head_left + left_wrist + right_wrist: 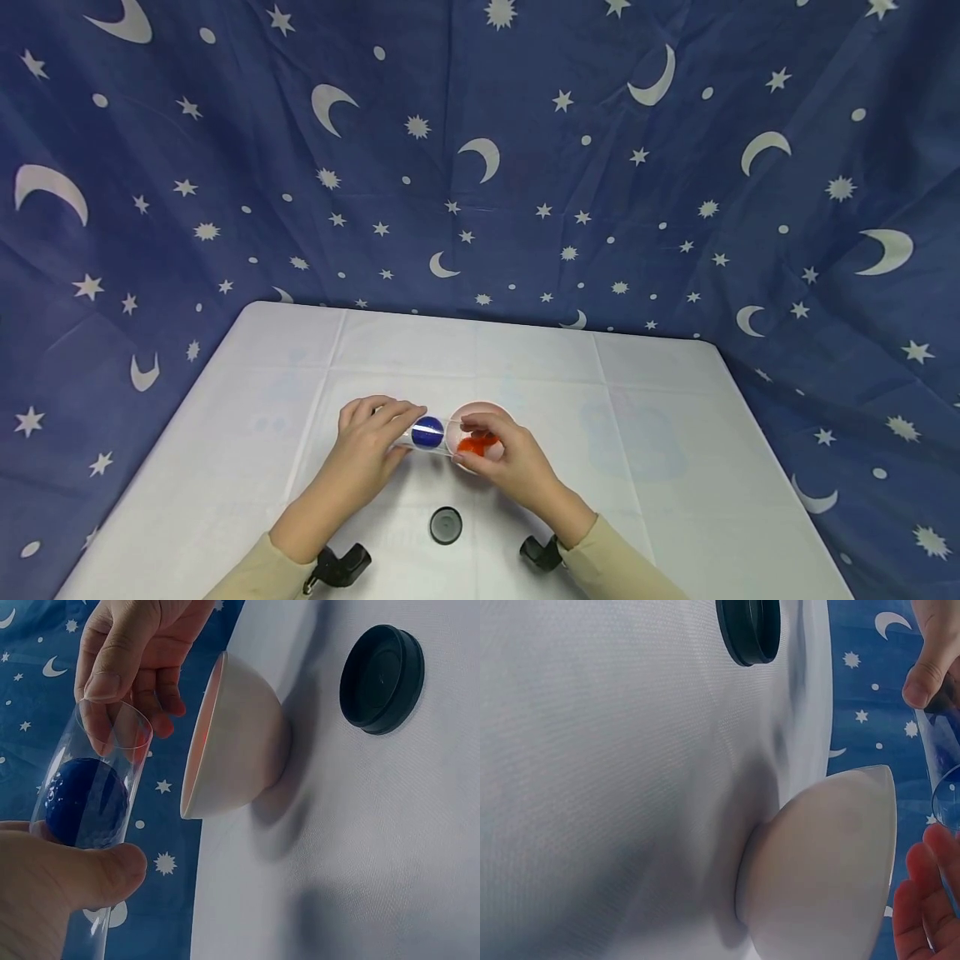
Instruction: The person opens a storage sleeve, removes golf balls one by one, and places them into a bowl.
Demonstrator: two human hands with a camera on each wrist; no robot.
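My left hand [369,435] grips a clear tube [139,761] lying sideways, thumb on one side and fingers on the other. Inside the tube, near its mouth, sits a dark blue ball [427,432]. At that mouth is my right hand [517,460], its fingers loosely bent and its thumb tip right at the rim. Below the right hand stands a bowl [244,742], pale outside and pinkish inside. Orange-red pieces [471,447] show in the bowl, partly hidden by the right hand.
A dark round cap [446,526] lies on the white-covered table [675,500], nearer to me than the bowl. Black wrist camera mounts [341,567] show at both sleeves. Behind the table hangs a blue cloth [525,100] with moons and stars.
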